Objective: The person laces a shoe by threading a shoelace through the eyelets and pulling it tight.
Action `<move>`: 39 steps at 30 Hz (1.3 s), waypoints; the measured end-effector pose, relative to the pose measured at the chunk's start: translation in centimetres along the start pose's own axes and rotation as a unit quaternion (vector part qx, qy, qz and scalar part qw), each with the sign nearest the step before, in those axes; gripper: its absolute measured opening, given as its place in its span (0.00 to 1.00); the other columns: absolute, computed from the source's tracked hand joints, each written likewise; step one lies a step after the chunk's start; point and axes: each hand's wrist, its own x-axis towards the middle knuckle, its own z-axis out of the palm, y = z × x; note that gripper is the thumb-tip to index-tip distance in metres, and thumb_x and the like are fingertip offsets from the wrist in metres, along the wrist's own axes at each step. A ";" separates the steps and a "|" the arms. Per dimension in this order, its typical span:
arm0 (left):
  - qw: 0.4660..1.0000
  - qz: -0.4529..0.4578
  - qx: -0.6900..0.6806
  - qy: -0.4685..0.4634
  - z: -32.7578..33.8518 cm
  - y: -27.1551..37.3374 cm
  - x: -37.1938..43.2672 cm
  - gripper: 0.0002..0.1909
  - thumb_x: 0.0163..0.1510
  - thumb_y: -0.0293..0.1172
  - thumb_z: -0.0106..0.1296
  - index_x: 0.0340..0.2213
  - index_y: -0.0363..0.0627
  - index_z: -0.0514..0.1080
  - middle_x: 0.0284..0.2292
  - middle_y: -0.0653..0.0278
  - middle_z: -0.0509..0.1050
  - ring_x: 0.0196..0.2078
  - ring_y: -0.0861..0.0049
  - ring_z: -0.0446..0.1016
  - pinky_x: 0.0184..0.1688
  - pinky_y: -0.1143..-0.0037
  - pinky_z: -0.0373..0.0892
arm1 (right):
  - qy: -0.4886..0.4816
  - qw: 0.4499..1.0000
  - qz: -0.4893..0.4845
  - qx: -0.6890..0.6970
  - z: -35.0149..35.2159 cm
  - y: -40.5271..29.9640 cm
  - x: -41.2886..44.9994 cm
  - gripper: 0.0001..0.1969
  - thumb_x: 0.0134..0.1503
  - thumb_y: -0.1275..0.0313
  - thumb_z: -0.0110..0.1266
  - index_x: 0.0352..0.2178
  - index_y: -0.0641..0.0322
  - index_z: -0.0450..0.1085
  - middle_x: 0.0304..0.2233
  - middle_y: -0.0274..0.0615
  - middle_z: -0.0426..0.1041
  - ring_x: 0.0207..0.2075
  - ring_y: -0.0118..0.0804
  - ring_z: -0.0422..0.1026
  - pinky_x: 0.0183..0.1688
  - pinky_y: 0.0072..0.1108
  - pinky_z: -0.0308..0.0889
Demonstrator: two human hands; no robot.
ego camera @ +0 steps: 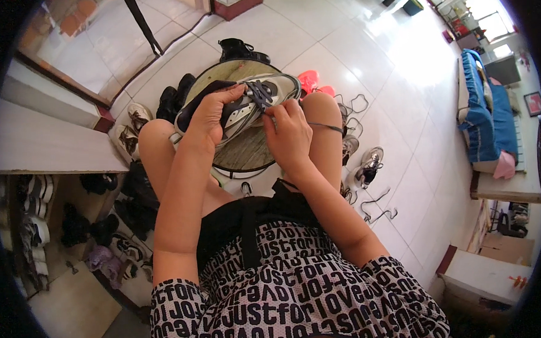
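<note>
A grey and white sneaker (239, 114) lies on its side over a small round stool (247, 155) between my knees, its toe to the right. My left hand (215, 110) grips the shoe by its collar and tongue, thumb near the upper eyelets. Dark grey shoelaces (260, 94) cross over the tongue. At the lower lace rows, my right hand (289, 130) pinches a lace between thumb and fingers. A loose lace end (325, 126) trails from beside this hand across my right knee.
Black shoes (237, 49) stand beyond the stool, with pink shoes (311, 81) at its right. A sneaker (369, 167) and loose laces (377, 207) lie on the tiled floor. White shoes (132, 127) and a shelf (59, 145) holding footwear are on the left.
</note>
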 end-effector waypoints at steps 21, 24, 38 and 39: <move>0.981 0.118 0.085 0.131 0.1 -1.8 2.3 0.06 0.42 0.23 0.56 0.24 0.32 0.73 0.24 0.59 0.74 0.24 0.73 0.71 0.28 0.76 0.65 | -0.215 0.967 -0.050 0.127 -2.8 -0.4 -1.9 0.08 0.46 0.72 0.47 0.18 0.66 0.63 0.24 0.47 0.65 0.29 0.51 0.68 0.31 0.37 0.64; 0.981 0.114 0.086 0.132 0.1 -1.9 2.3 0.06 0.40 0.23 0.57 0.23 0.32 0.73 0.23 0.60 0.73 0.23 0.74 0.70 0.28 0.76 0.65 | -0.213 0.961 -0.056 0.165 -2.9 0.0 -2.0 0.07 0.47 0.75 0.45 0.18 0.67 0.60 0.21 0.46 0.60 0.25 0.49 0.65 0.28 0.32 0.62; 0.985 0.083 0.094 0.115 0.7 -1.1 0.7 0.10 0.46 0.30 0.55 0.27 0.34 0.74 0.26 0.61 0.74 0.25 0.75 0.71 0.28 0.76 0.65 | -0.069 0.993 0.070 0.066 -2.9 -0.3 -0.8 0.11 0.51 0.63 0.52 0.28 0.60 0.67 0.28 0.42 0.65 0.30 0.45 0.69 0.30 0.29 0.64; 0.985 0.092 0.096 0.110 0.6 -1.2 0.8 0.10 0.45 0.30 0.56 0.28 0.34 0.74 0.26 0.61 0.74 0.26 0.75 0.71 0.29 0.76 0.65 | -0.022 0.998 0.044 0.045 -2.9 -1.0 -0.2 0.11 0.50 0.63 0.54 0.29 0.59 0.67 0.29 0.42 0.65 0.30 0.44 0.69 0.30 0.30 0.64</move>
